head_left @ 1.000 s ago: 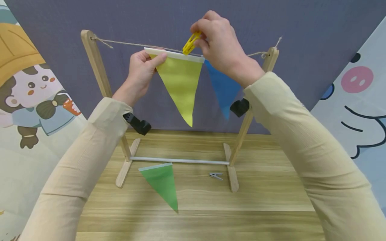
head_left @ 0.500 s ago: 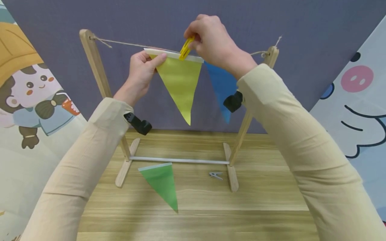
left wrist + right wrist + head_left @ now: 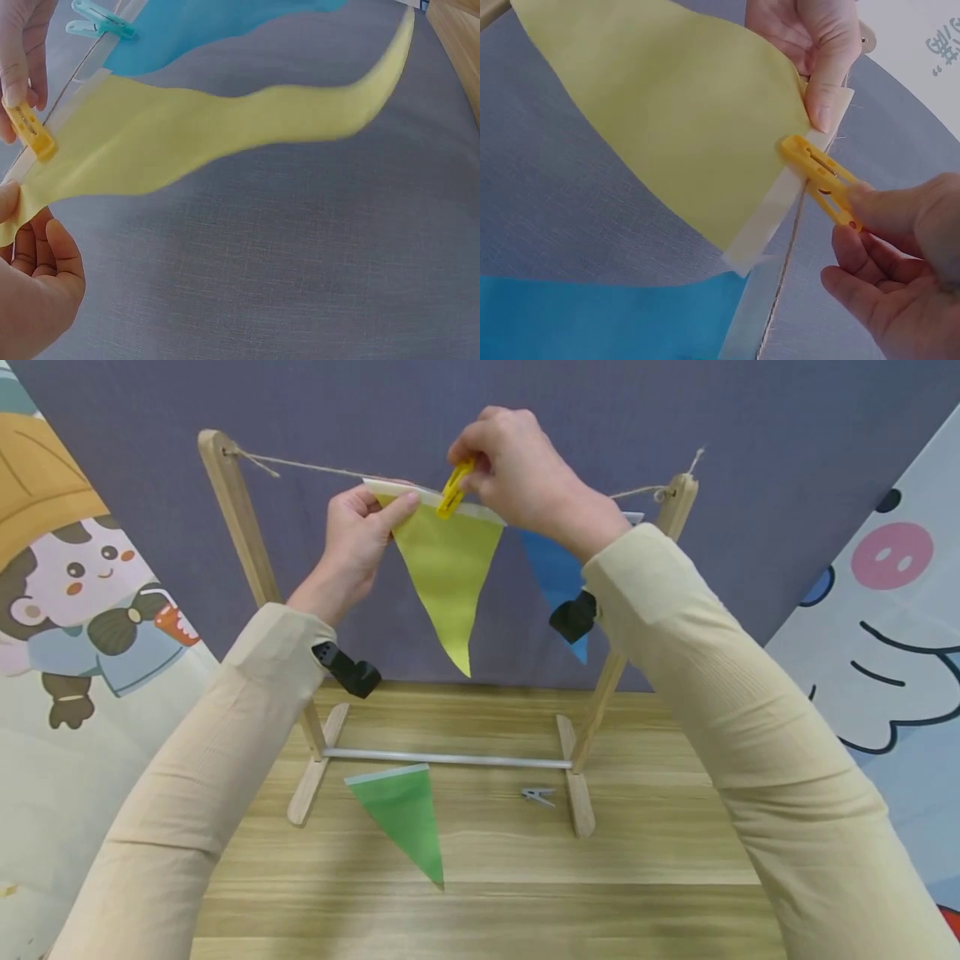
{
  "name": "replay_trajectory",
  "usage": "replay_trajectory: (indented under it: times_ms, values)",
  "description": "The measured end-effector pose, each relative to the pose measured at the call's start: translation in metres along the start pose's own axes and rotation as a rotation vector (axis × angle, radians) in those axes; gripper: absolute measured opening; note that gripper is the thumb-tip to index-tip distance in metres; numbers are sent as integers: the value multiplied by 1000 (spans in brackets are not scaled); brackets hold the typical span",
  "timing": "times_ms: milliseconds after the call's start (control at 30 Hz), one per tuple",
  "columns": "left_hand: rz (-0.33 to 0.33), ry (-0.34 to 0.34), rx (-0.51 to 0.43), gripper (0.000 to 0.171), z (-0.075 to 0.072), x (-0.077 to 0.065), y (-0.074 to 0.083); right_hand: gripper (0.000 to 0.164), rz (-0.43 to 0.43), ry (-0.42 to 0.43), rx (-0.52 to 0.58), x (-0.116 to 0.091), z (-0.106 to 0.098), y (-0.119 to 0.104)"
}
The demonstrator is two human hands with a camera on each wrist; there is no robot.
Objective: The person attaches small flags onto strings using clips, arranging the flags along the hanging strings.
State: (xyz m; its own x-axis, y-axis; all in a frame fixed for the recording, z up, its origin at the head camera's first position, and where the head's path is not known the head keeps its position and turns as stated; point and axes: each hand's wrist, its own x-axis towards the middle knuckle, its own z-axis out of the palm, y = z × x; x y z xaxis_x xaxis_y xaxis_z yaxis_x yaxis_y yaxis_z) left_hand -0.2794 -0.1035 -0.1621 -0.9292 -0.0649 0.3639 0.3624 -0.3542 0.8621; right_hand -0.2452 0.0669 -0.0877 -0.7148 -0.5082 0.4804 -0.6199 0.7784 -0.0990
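A yellow triangular flag (image 3: 450, 577) with a white top strip hangs against the string (image 3: 311, 466). My left hand (image 3: 356, 531) pinches the strip's left end between thumb and fingers. My right hand (image 3: 517, 472) pinches the handle end of a yellow clothespin (image 3: 821, 176). Its other end lies over the white strip and the string, around the middle of the flag's top edge. To the right hangs a blue flag (image 3: 551, 564), partly behind my right hand and wrist. A teal clothespin (image 3: 101, 22) sits on the blue flag's strip in the left wrist view.
Wooden posts (image 3: 243, 522) hold the string at both ends, and a white rod (image 3: 450, 759) joins their feet. On the wooden table (image 3: 525, 910) lie a green flag (image 3: 405, 818) and a grey clothespin (image 3: 537, 796). A grey-purple panel (image 3: 390, 402) stands behind.
My right hand has moved down and left, bringing the yellow clothespin from above the strip onto it. The blue flag has swung slightly right. My left hand has hardly moved.
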Motion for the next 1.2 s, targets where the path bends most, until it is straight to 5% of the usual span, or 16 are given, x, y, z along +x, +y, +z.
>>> replay_trajectory:
  times_ms: [233, 633, 1200]
  values:
    - [5, 3, 13, 7, 2, -1, -2, 30, -15, 52, 62, -1, 5, 3]
    - [-7, -13, 76, 4, -1, -2, -5, 34, 98, 72, 138, -3, 11, 5]
    - [-15, -69, 0, 12, -14, -6, -13, 42, 78, 57, 141, -8, 13, 5]
